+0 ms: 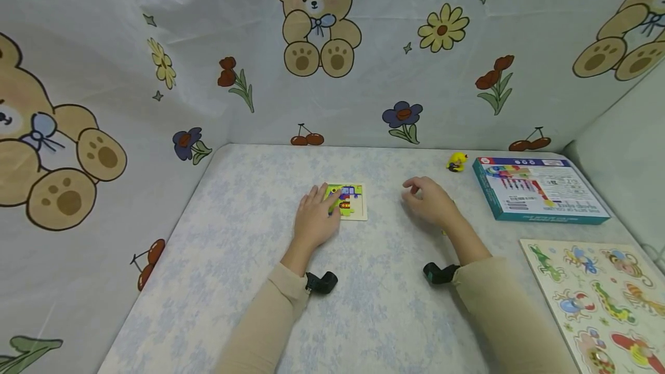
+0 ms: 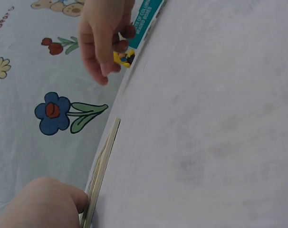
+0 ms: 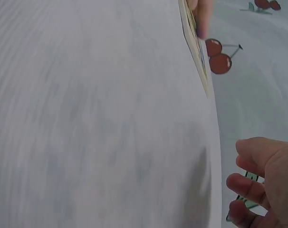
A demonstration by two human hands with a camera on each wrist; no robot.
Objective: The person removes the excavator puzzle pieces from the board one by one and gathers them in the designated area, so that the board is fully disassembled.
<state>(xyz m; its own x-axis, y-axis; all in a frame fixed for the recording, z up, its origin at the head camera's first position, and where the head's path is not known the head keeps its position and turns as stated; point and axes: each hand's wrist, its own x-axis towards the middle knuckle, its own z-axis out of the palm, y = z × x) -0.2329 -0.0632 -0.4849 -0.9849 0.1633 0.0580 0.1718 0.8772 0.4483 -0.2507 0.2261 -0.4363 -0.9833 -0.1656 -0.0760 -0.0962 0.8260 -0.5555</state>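
Observation:
A small square wooden jigsaw puzzle [image 1: 357,212], with a brightly coloured vehicle picture on green, lies on the table. My left hand [image 1: 316,221] rests over its left part with the fingers extended, covering some of the picture. In the left wrist view, the thumb [image 2: 72,194] touches the edge of the thin puzzle board [image 2: 103,164]. To the right of the puzzle, my right hand [image 1: 428,201] hovers above the table. Its fingers [image 3: 246,187] are loosely bent and nothing shows between them. Small yellow bits [image 1: 444,232] peek out beside the right wrist, mostly hidden.
A yellow toy duck [image 1: 457,161] stands near the back edge. Right of it lies a flat teal game box [image 1: 540,189]. A wooden insect puzzle board [image 1: 597,299] lies at the front right. The table [image 1: 234,305] meets a bear-patterned cloth [image 1: 208,10] behind.

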